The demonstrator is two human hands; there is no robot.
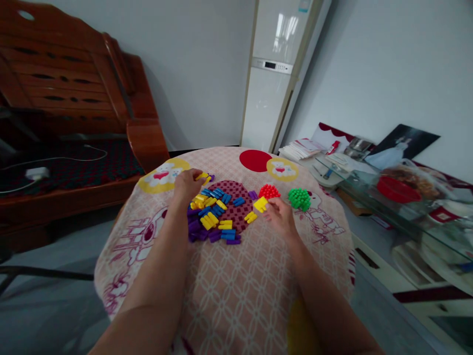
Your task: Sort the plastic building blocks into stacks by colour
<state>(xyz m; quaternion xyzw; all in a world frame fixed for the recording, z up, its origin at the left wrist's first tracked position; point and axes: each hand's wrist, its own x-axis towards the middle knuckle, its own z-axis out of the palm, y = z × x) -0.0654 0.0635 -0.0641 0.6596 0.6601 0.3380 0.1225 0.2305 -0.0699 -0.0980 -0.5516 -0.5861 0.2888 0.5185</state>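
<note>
Left forearm (pixel 162 266) covers some of the 9 o'clock side of the purple blocks (pixel 195 228), and honestly can't tell if the left hand (pixel 187 183) actually grips the yellow block (pixel 202 175). Right hand's (pixel 283 217) fingers are kinda blurry. Wooden bench (pixel 74 74) at 10 o'clock and glass table (pixel 417 224) at 3 get chopped by the edges; air conditioner (pixel 266 103) near 1 loses its top, panel markings (pixel 272 65) too tiny to read.

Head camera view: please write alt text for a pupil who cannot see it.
Over a cloth-covered table, a person's right hand holds a yellow piece while the left hand is at a yellow piece beside a mixed blue, yellow and purple pile. Bumpy red and green clusters sit near the right hand.
</note>
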